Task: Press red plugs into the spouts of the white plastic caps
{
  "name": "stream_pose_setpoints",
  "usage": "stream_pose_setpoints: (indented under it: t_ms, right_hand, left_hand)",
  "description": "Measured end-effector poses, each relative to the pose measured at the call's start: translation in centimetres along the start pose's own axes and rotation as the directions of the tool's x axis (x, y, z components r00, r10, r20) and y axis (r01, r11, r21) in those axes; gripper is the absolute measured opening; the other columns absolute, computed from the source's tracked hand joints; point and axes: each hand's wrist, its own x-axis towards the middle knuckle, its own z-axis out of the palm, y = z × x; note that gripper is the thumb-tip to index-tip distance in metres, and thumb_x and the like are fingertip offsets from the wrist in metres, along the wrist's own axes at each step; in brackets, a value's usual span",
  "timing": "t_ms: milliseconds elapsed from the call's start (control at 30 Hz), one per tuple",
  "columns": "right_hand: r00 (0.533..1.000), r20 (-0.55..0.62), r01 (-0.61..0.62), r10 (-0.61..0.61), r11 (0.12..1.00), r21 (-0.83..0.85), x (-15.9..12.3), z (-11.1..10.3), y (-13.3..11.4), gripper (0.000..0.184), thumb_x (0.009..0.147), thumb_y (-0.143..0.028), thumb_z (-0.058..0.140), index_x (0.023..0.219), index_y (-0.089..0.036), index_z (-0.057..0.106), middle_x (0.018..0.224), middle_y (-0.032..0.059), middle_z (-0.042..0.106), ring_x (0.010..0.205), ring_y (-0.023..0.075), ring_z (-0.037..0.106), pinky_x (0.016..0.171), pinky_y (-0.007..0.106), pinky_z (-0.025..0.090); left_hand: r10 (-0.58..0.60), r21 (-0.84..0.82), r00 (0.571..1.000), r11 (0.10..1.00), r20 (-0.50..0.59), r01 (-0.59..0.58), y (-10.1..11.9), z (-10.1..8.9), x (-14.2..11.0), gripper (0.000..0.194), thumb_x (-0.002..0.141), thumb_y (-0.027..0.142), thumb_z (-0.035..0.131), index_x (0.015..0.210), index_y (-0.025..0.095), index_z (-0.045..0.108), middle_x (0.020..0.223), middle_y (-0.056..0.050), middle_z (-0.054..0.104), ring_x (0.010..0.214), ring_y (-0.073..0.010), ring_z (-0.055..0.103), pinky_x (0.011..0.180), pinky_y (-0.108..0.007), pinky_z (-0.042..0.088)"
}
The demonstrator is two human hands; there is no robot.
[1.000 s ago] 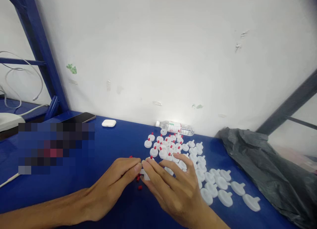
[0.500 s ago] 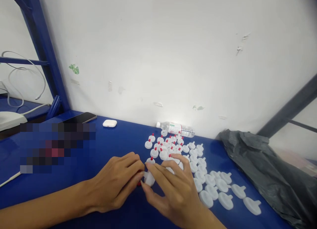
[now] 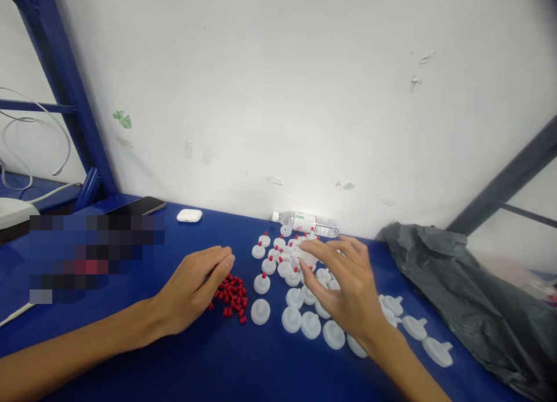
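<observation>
My left hand (image 3: 198, 286) is closed, thumb against curled fingers, above a pile of small red caps (image 3: 235, 296); whether anything is pinched in it is hidden. My right hand (image 3: 342, 280) reaches over the group of white parts, its thumb and fingertips around a white disc-shaped spout lid (image 3: 308, 258). Several lids with red tips, such as one lid (image 3: 261, 283), stand to its left. Plain white lids (image 3: 291, 319) sit below and around the hand, which hides some of them. A single untipped lid (image 3: 260, 312) stands beside the red caps.
A clear plastic bottle (image 3: 307, 223) lies against the wall behind the lids. At the right is a dark grey plastic bag (image 3: 456, 292). A white earbud case (image 3: 190, 216) and a black phone (image 3: 145, 206) lie at the back left of the blue table (image 3: 174, 373).
My hands have separated. My right hand has moved right and away from me with a white lid, while my left has drawn slightly left, revealing the red caps and a standing lid.
</observation>
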Motion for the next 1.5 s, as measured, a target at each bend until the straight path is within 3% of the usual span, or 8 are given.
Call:
stream_pose_setpoints:
  t_ms: [300, 433, 667, 967, 1100, 1267, 1400, 1500]
  right_hand:
    - [0.963, 0.264, -0.099, 0.052, 0.98, 0.17, -1.0, 1.7, -1.0, 0.006, 0.097, -0.021, 0.064, 0.1, -0.024, 0.067, 0.117, 0.0033, 0.072, 0.11, 0.0222, 0.065, 0.11, 0.049, 0.034]
    - [0.941, 0.337, -0.096, 0.037, 0.982, 0.161, -1.5, 2.1, -1.3, 0.009, 0.098, -0.024, 0.063, 0.102, -0.025, 0.071, 0.104, 0.0039, 0.07, 0.098, 0.0217, 0.061, 0.098, 0.045, 0.042]
    - [0.916, 0.398, -0.111, 0.04, 0.982, 0.155, -1.2, 1.9, -1.4, 0.011, 0.098, -0.026, 0.063, 0.096, -0.025, 0.074, 0.09, 0.0016, 0.072, 0.092, 0.0213, 0.062, 0.102, 0.048, 0.04]
    - [0.817, 0.573, -0.034, -0.063, 0.987, 0.157, -1.0, 1.8, -3.4, 0.035, 0.106, -0.042, 0.048, 0.136, -0.029, 0.061, 0.135, 0.0043, 0.067, 0.129, 0.0279, 0.056, 0.118, 0.06, 0.029]
    - [0.791, 0.6, 0.03, -0.118, 0.988, 0.154, 0.5, 3.0, -4.3, 0.042, 0.108, -0.042, 0.04, 0.139, -0.02, 0.057, 0.133, 0.0097, 0.068, 0.132, 0.0283, 0.055, 0.119, 0.062, 0.029]
    - [0.839, 0.517, 0.067, -0.168, 0.976, 0.207, 2.8, 4.0, -5.5, 0.027, 0.106, -0.03, 0.048, 0.128, -0.018, 0.057, 0.121, 0.0091, 0.068, 0.115, 0.0244, 0.062, 0.109, 0.052, 0.045]
    - [0.899, 0.406, 0.045, -0.164, 0.957, 0.287, 2.2, 4.4, -5.8, 0.027, 0.099, -0.003, 0.043, 0.117, -0.018, 0.055, 0.112, 0.0072, 0.067, 0.104, 0.02, 0.064, 0.095, 0.038, 0.053]
    - [0.941, 0.306, 0.043, -0.146, 0.946, 0.32, 1.3, 4.7, -5.7, 0.024, 0.098, -0.004, 0.045, 0.114, -0.02, 0.052, 0.103, 0.0053, 0.07, 0.094, 0.019, 0.066, 0.087, 0.036, 0.054]
  left_hand:
    - [-0.093, 0.276, 0.994, 0.958, 0.062, 0.073, -2.1, 0.3, 0.5, 0.028, 0.103, 0.035, 0.039, 0.095, 0.024, 0.064, 0.097, -0.002, 0.066, 0.09, -0.021, 0.06, 0.076, -0.034, 0.045]
    - [-0.052, 0.362, 0.998, 0.931, 0.04, 0.034, -2.6, 0.3, 0.4, 0.024, 0.101, 0.029, 0.041, 0.105, 0.024, 0.064, 0.104, -0.003, 0.067, 0.096, -0.0222, 0.061, 0.077, -0.035, 0.047]
    - [-0.008, 0.387, 0.995, 0.922, 0.102, -0.032, -2.8, 0.4, 0.2, 0.02, 0.094, 0.018, 0.044, 0.098, 0.022, 0.064, 0.093, -0.004, 0.068, 0.087, -0.0221, 0.061, 0.071, -0.034, 0.045]
    - [-0.017, 0.291, 0.991, 0.957, 0.133, -0.022, -2.4, 0.2, 0.2, 0.031, 0.104, 0.023, 0.031, 0.1, 0.022, 0.062, 0.092, -0.003, 0.066, 0.087, -0.0212, 0.06, 0.08, -0.035, 0.044]
    - [0.051, 0.24, 0.998, 0.969, 0.041, -0.06, -1.9, -0.7, 0.4, 0.03, 0.105, 0.025, 0.03, 0.103, 0.021, 0.059, 0.094, -0.004, 0.066, 0.089, -0.0214, 0.058, 0.08, -0.035, 0.043]
    - [0.152, 0.168, 0.988, 0.975, -0.01, -0.149, -1.1, -1.5, 0.0, 0.02, 0.103, 0.03, 0.039, 0.104, 0.02, 0.056, 0.086, -0.002, 0.059, 0.079, -0.0197, 0.055, 0.07, -0.033, 0.041]
    - [0.209, 0.173, 0.978, 0.963, 0.0, -0.206, -0.5, -1.2, -0.5, 0.015, 0.101, 0.028, 0.042, 0.096, 0.02, 0.054, 0.081, -0.001, 0.057, 0.074, -0.0186, 0.051, 0.065, -0.031, 0.038]
    - [0.251, 0.215, 0.968, 0.944, 0.026, -0.251, -0.2, -0.6, -0.7, 0.01, 0.099, 0.029, 0.05, 0.095, 0.021, 0.054, 0.084, -0.002, 0.06, 0.076, -0.0191, 0.052, 0.063, -0.03, 0.037]
